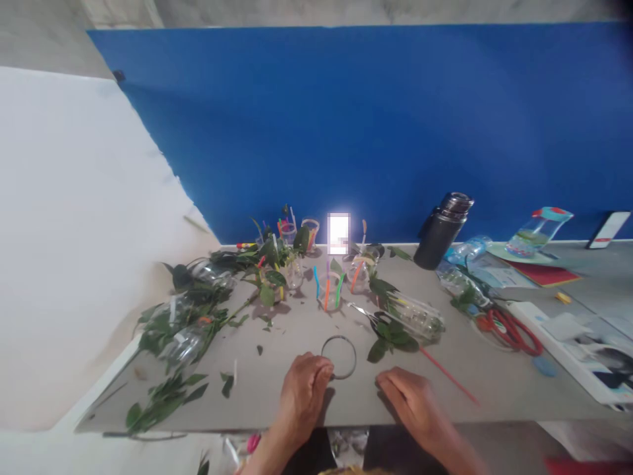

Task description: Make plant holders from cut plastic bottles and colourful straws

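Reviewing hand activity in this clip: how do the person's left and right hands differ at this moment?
The left hand is curled, its fingers on the edge of a thin dark ring, while the right hand lies flatter, palm down, on no visible object. The left hand is nearest the ring; the right hand is nearest a pink straw. Both are bare and sit over the grey tabletop near its front edge.

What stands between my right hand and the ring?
Nothing visible: the right hand lies apart from the ring, with only bare tabletop between them. The left hand is at the ring's far side, touching it.
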Action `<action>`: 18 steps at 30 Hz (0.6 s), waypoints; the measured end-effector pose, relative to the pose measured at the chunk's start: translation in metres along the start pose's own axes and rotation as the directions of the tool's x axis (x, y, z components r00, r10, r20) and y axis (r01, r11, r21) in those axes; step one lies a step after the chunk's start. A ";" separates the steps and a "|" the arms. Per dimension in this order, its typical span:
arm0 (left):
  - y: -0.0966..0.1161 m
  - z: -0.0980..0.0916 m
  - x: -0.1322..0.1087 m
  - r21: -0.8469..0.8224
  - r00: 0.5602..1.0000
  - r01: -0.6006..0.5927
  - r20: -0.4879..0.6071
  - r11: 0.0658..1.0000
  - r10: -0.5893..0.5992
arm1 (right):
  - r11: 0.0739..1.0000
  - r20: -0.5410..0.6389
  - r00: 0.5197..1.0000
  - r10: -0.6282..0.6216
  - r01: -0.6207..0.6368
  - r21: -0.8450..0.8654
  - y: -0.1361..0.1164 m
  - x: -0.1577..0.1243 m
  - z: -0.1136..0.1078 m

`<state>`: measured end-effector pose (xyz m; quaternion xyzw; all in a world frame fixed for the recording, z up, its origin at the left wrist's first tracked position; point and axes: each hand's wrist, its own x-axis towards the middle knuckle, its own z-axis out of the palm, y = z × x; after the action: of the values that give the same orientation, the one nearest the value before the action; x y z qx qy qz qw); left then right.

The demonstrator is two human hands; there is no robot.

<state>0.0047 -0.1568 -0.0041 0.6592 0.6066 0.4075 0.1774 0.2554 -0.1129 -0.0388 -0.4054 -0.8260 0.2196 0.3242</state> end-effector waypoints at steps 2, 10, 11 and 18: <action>-0.006 -0.001 0.002 0.027 0.999 -0.036 -0.015 0.999 0.036 | 0.999 0.003 1.000 0.027 -0.027 0.044 -0.003 0.000 -0.008; -0.026 0.001 0.003 0.014 0.990 -0.104 -0.089 0.994 0.105 | 0.992 -0.048 0.993 0.106 -0.108 -0.064 0.023 0.091 -0.121; -0.028 0.002 0.003 0.008 0.990 -0.095 -0.101 0.995 0.096 | 0.983 -0.036 0.992 0.123 -0.126 -0.130 0.035 0.113 -0.130; -0.030 0.008 -0.002 -0.061 0.990 0.077 -0.115 0.995 -0.084 | 0.823 0.130 0.922 0.365 -0.254 -0.508 0.118 0.248 -0.116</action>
<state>-0.0087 -0.1505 -0.0317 0.6039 0.6303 0.4550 0.1762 0.2860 0.1677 0.0562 -0.5754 -0.8078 0.1010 0.0787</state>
